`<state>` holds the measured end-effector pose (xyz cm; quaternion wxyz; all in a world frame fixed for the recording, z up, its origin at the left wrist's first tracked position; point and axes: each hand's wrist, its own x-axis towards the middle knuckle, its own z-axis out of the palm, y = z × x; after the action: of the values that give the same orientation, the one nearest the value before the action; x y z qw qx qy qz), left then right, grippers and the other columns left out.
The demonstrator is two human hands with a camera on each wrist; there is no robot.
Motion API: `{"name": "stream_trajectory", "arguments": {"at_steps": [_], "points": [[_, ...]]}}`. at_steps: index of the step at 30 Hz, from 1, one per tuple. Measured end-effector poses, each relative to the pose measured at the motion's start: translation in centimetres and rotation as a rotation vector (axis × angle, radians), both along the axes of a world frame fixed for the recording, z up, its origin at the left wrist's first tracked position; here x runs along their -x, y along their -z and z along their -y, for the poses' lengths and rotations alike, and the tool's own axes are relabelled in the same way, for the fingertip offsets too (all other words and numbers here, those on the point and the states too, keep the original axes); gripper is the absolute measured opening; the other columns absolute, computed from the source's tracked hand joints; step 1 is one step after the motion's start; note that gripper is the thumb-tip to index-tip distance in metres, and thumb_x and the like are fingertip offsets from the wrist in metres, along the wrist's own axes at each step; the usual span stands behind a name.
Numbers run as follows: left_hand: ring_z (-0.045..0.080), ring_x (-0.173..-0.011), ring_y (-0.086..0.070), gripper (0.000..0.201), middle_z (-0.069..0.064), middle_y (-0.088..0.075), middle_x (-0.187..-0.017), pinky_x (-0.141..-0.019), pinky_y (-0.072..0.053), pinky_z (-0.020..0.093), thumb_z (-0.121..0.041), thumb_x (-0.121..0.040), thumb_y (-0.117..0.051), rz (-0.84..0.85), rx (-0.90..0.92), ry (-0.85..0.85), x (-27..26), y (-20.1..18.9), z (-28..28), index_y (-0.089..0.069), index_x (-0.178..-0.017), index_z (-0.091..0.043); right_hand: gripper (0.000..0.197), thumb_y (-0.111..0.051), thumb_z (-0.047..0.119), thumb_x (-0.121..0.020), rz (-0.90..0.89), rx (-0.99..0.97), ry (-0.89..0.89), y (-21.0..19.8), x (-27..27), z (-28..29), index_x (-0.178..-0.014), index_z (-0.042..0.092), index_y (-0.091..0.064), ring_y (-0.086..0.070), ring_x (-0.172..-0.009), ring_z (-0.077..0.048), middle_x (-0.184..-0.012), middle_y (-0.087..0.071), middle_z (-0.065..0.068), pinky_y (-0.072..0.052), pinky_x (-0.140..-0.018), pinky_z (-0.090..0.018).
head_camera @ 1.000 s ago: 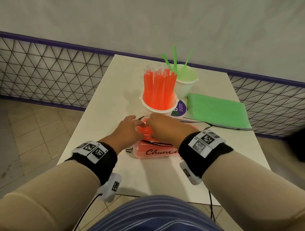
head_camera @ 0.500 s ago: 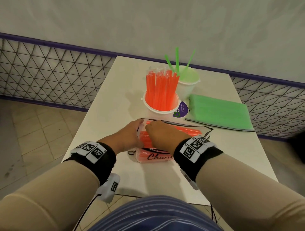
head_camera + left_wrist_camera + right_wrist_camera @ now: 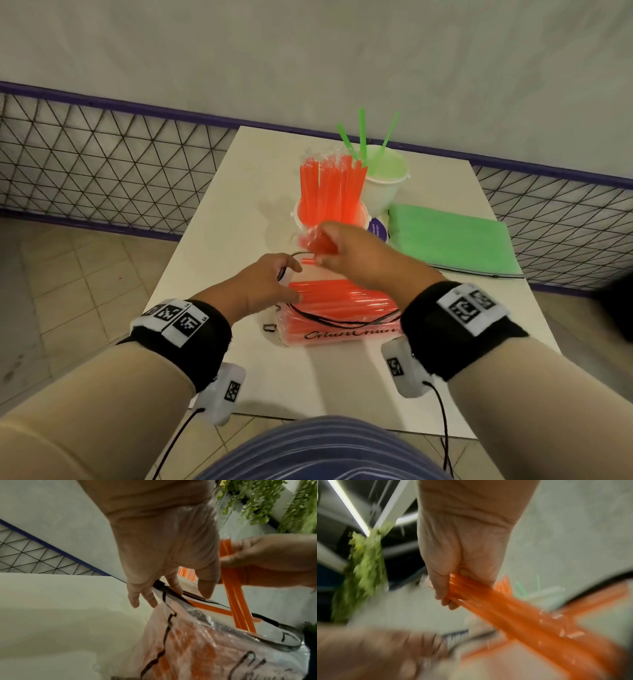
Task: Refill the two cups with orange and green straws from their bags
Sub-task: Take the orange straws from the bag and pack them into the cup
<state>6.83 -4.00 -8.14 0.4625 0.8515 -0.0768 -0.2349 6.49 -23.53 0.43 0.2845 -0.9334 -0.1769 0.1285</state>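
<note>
A clear bag of orange straws (image 3: pixel 342 318) lies on the white table (image 3: pixel 239 212), near its front edge. My left hand (image 3: pixel 291 277) holds the bag's black-edged mouth, fingers over the rim (image 3: pixel 164 588). My right hand (image 3: pixel 322 253) grips a bundle of orange straws (image 3: pixel 236 595) lifted above the bag; their lower ends still reach into its mouth. In the blurred right wrist view the fingers (image 3: pixel 447 599) curl round the bundle (image 3: pixel 505 608). Just behind stands a white cup (image 3: pixel 298 214) packed with orange straws (image 3: pixel 329 192). The second cup (image 3: pixel 387 185) holds three green straws (image 3: pixel 362 137).
A flat bag of green straws (image 3: pixel 448 240) lies to the right of the cups. A wire mesh fence with a purple rail (image 3: pixel 102 164) runs behind the table. Tiled floor (image 3: pixel 85 291) lies to the left. Cables hang from both wrist cameras.
My right hand has come up out of the bag with a bundle of orange straws and moved toward the orange cup. My left hand has stayed at the bag's mouth.
</note>
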Motion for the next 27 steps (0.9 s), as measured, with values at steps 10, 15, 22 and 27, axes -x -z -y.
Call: {"name": "stream_trajectory", "arguments": {"at_steps": [10,15,22,27], "points": [[0.015,-0.125,-0.044,0.07,0.0,-0.036,-0.143,-0.095,-0.045,0.032,-0.037,-0.077,-0.079,0.262,0.026,-0.296,-3.1,-2.8,3.2,-0.044,-0.135,-0.025,0.026,-0.069,0.014,-0.082,0.178,-1.085,0.497,-8.7,-5.1,2.2,-0.103,0.025,-0.058,-0.066,-0.102,-0.028,-0.098,-0.065,-0.003,-0.054,-0.089,-0.038],[0.021,-0.121,-0.046,0.061,0.001,-0.038,-0.14,-0.097,-0.041,0.03,-0.039,-0.078,-0.077,0.288,-0.056,-0.211,-4.2,-2.1,4.6,-0.048,-0.128,-0.019,0.033,-0.059,0.018,-0.094,0.229,-1.009,0.65,-4.2,-6.8,1.9,-0.125,0.025,-0.05,-0.062,-0.103,-0.011,-0.113,-0.063,0.007,-0.05,-0.084,-0.023],[0.031,-0.113,-0.055,0.034,0.003,-0.05,-0.135,-0.084,-0.049,0.04,-0.04,-0.079,-0.074,0.298,-0.057,-0.213,-4.8,-1.4,4.5,-0.045,-0.09,-0.025,0.037,-0.052,0.035,-0.094,0.097,-0.605,0.681,2.8,-8.9,2.8,-0.13,0.031,-0.044,-0.059,-0.108,-0.019,-0.126,-0.055,0.002,-0.05,-0.096,-0.045],[0.031,-0.121,-0.052,0.036,0.007,-0.046,-0.143,-0.09,-0.046,0.041,-0.045,-0.076,-0.075,0.286,-0.054,-0.212,-5.1,-1.4,4.4,-0.042,-0.083,-0.031,0.056,-0.059,0.045,-0.086,0.102,-0.292,0.633,4.8,-11.2,2.8,-0.134,0.019,-0.047,-0.059,-0.109,-0.027,-0.131,-0.048,-0.007,-0.05,-0.097,-0.047]]}}
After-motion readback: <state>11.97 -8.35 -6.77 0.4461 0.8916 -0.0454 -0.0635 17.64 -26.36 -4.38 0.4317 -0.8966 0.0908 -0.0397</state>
